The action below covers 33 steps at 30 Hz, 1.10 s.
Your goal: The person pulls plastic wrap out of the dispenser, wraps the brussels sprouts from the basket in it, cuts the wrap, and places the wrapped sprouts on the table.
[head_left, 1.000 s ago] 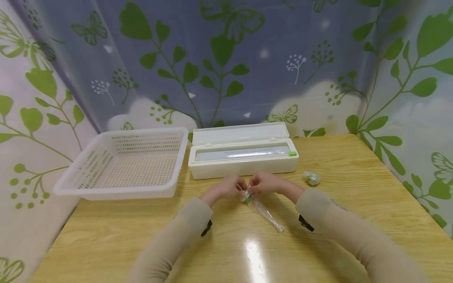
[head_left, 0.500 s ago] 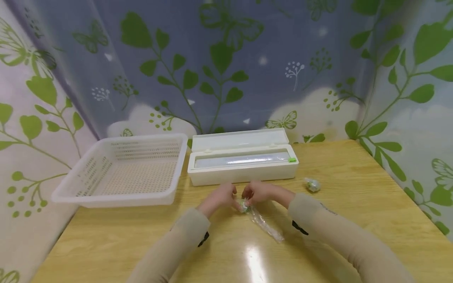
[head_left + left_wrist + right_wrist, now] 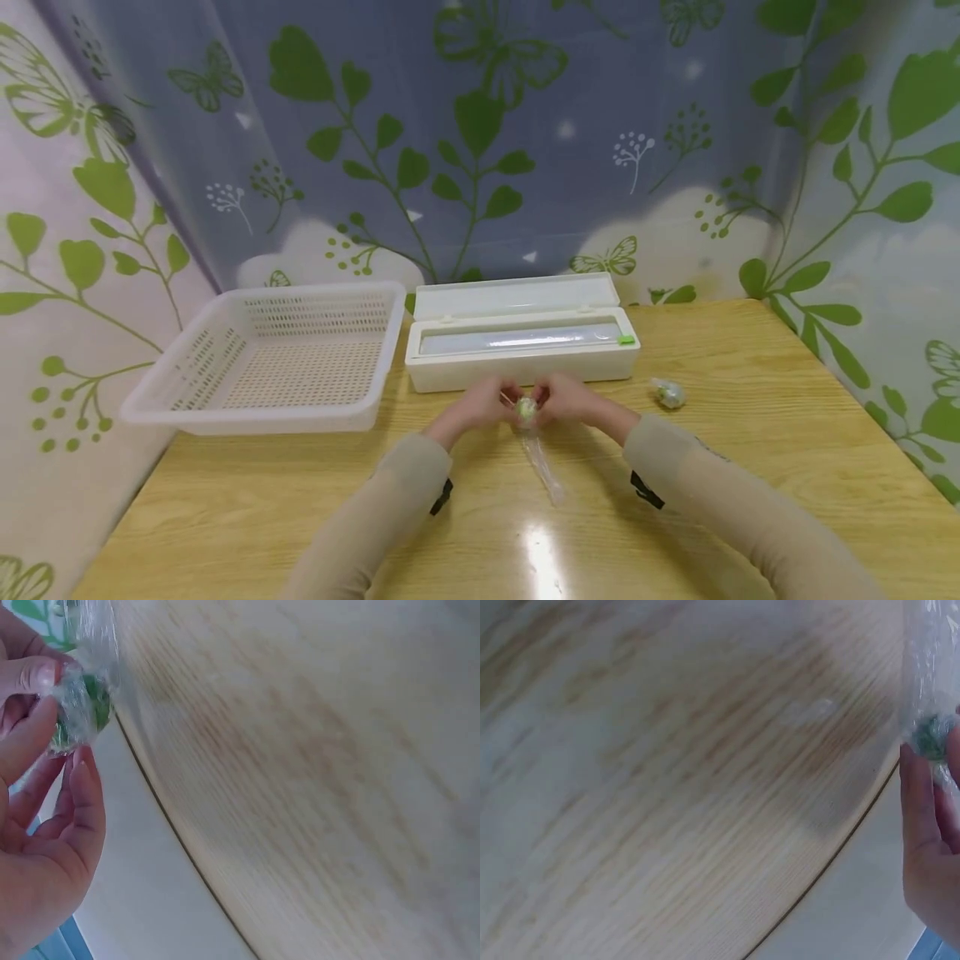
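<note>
Both hands meet over the table in front of the white box. Between their fingertips is a small green-and-white bundle wrapped in clear cling film [image 3: 527, 408]. My left hand [image 3: 486, 403] pinches its left side, and my right hand [image 3: 566, 401] pinches the right side. From the bundle a loose tail of film [image 3: 543, 468] trails toward the near edge. In the left wrist view, crinkled film covers the green bundle [image 3: 88, 709], with fingertips on it from two sides. The right wrist view shows the bundle [image 3: 931, 737] at its right edge, partly cut off.
Behind the hands stands a long white box [image 3: 525, 365], lid raised, with a film roll and a green slider [image 3: 626, 340] inside. A white perforated basket [image 3: 255, 417] sits at the left. A second wrapped bundle [image 3: 669, 392] lies to the right on the wooden table [image 3: 735, 442].
The bundle has turned between the fingers, and its film tail has swung from the lower right to point more nearly toward me. The fingers have shifted their hold.
</note>
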Each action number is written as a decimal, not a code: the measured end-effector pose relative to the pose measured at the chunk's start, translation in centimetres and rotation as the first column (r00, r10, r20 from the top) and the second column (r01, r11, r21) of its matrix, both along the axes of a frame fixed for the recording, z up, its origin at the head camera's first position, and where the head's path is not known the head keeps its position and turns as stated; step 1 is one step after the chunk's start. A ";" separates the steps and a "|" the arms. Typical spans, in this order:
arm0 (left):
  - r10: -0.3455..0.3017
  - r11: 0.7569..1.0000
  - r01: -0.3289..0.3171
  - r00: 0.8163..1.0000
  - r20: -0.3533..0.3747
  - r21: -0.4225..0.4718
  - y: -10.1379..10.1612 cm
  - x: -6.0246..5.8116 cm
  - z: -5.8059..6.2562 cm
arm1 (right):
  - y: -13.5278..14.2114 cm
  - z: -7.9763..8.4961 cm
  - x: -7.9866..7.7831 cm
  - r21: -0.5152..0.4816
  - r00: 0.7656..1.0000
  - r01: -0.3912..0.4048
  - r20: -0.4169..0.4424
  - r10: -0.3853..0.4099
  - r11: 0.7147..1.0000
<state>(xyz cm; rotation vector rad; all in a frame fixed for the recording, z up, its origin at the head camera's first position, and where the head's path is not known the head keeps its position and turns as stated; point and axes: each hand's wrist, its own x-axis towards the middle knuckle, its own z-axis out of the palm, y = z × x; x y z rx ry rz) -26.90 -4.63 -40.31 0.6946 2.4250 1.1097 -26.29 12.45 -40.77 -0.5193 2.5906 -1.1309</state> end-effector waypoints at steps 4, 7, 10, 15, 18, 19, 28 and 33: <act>-0.018 0.998 0.014 0.996 -0.084 -0.053 0.6 -0.5 0.0 | -0.1 0.0 -0.1 0.067 0.996 0.029 -0.082 -0.024 0.997; -0.072 0.991 0.051 0.982 -0.172 -0.125 1.0 -0.6 -0.1 | -0.1 -0.3 -0.1 0.096 0.987 0.013 -0.160 0.003 0.995; -0.114 0.979 0.069 0.965 -0.235 -0.193 1.2 -0.5 -0.1 | -0.1 -0.6 -0.1 0.105 0.975 -0.051 -0.211 0.072 0.993; -0.156 0.964 0.078 0.941 -0.301 -0.255 1.1 -0.1 -0.3 | 0.6 0.2 -0.3 0.070 0.968 -0.199 -0.143 0.207 0.978; -0.192 0.962 0.127 0.944 -0.269 -0.241 1.3 0.3 -0.4 | 1.0 1.0 -0.4 0.036 0.972 -0.229 -0.042 0.231 0.973; -0.202 0.961 0.142 0.946 -0.253 -0.238 1.4 0.4 -0.4 | 1.1 1.1 -0.3 0.035 0.972 -0.235 -0.019 0.235 0.971; -0.225 0.949 0.185 0.964 -0.138 -0.255 2.1 1.0 -0.7 | 1.3 1.3 0.3 0.047 0.943 -0.250 0.241 0.232 0.967; -0.264 0.950 0.234 0.955 -0.132 -0.209 1.9 1.0 -0.8 | 1.1 1.3 0.6 0.045 0.939 -0.307 0.180 0.295 0.951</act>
